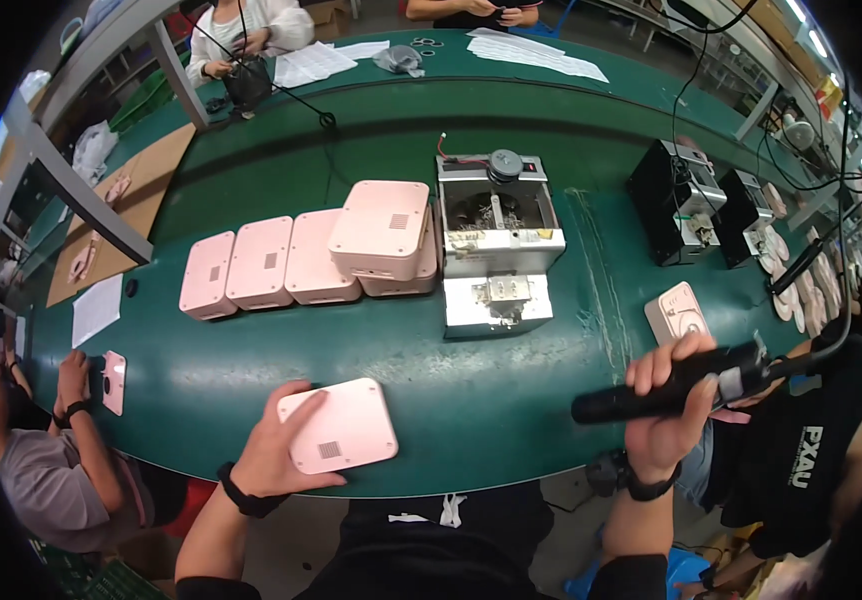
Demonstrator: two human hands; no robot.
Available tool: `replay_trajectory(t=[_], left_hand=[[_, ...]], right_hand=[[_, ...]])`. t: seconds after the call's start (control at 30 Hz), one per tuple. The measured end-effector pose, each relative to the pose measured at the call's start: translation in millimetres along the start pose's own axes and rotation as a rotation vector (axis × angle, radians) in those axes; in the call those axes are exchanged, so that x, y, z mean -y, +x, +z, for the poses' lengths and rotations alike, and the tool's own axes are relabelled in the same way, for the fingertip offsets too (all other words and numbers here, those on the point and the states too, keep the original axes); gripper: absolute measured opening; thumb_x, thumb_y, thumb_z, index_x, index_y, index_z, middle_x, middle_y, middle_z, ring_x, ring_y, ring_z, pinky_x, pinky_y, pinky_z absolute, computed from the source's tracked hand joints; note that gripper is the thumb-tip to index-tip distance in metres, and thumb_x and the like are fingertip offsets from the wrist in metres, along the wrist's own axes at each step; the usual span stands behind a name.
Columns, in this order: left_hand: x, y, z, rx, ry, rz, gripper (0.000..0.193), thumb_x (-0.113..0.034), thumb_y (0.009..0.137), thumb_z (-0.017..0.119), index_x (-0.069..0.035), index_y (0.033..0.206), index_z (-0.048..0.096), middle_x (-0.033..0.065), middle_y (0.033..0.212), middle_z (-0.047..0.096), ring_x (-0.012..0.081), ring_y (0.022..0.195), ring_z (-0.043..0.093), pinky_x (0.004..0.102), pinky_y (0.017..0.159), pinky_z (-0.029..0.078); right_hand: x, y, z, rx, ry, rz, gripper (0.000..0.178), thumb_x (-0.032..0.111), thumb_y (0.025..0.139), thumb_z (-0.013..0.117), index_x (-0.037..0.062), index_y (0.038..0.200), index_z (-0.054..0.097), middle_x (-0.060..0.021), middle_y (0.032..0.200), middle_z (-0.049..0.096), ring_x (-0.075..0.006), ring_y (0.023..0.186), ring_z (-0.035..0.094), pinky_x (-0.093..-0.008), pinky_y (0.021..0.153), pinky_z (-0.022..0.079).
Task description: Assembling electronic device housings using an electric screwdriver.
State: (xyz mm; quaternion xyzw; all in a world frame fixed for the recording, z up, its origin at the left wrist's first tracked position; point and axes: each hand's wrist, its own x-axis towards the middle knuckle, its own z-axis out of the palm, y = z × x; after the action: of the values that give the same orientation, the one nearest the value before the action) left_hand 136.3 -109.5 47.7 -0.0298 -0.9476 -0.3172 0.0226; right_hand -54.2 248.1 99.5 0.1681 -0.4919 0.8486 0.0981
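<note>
My left hand (273,446) grips a pink square plastic housing (359,425) near the front edge of the green table. The housing lies tilted, with its slotted vent patch and corner screw holes facing up. My right hand (659,436) is wrapped round a black electric screwdriver (606,403), held roughly level above the table's front right. A cable runs from the screwdriver's right end. The two hands are well apart, and the screwdriver does not touch the housing.
Several similar pink housings (262,262) stand in a row, one stacked on top. Beside them is a metal screw feeder (503,250). Two black feeders (676,200) stand at the far right, near a pink part (678,313). People work at both sides and opposite.
</note>
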Motion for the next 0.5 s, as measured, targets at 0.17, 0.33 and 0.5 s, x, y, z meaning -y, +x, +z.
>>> replay_trajectory(t=[0.17,0.33,0.5], left_hand=[[-42,65,33,0.109,-0.103,0.160,0.099,-0.041,0.061,0.092,-0.014,0.145,0.048,0.0244,0.140,0.039,0.0442,0.123,0.052,0.0472,0.101,0.049],[-50,107,55,0.088,-0.168,0.240,0.088,-0.034,0.066,0.089,-0.017,0.144,0.050,0.0235,0.138,0.040,0.0444,0.122,0.052,0.0473,0.100,0.050],[-35,112,63,0.097,-0.254,0.282,0.085,-0.029,0.066,0.089,-0.021,0.142,0.052,0.0221,0.136,0.041,0.0435,0.122,0.052,0.0470,0.100,0.049]], right_hand=[[10,54,46,0.248,0.019,0.003,0.035,0.043,0.103,0.048,0.0086,0.109,0.044,-0.0024,0.077,0.048,-0.0134,0.057,0.048,-0.0300,0.064,0.044],[-12,83,96,0.205,-0.053,-0.051,0.021,0.024,0.098,0.054,0.0038,0.100,0.050,-0.0064,0.068,0.052,-0.0156,0.052,0.050,-0.0310,0.053,0.045],[-26,88,100,0.236,-0.279,-0.015,0.025,0.031,0.099,0.051,0.0063,0.100,0.049,-0.0051,0.065,0.048,-0.0151,0.050,0.047,-0.0328,0.053,0.043]])
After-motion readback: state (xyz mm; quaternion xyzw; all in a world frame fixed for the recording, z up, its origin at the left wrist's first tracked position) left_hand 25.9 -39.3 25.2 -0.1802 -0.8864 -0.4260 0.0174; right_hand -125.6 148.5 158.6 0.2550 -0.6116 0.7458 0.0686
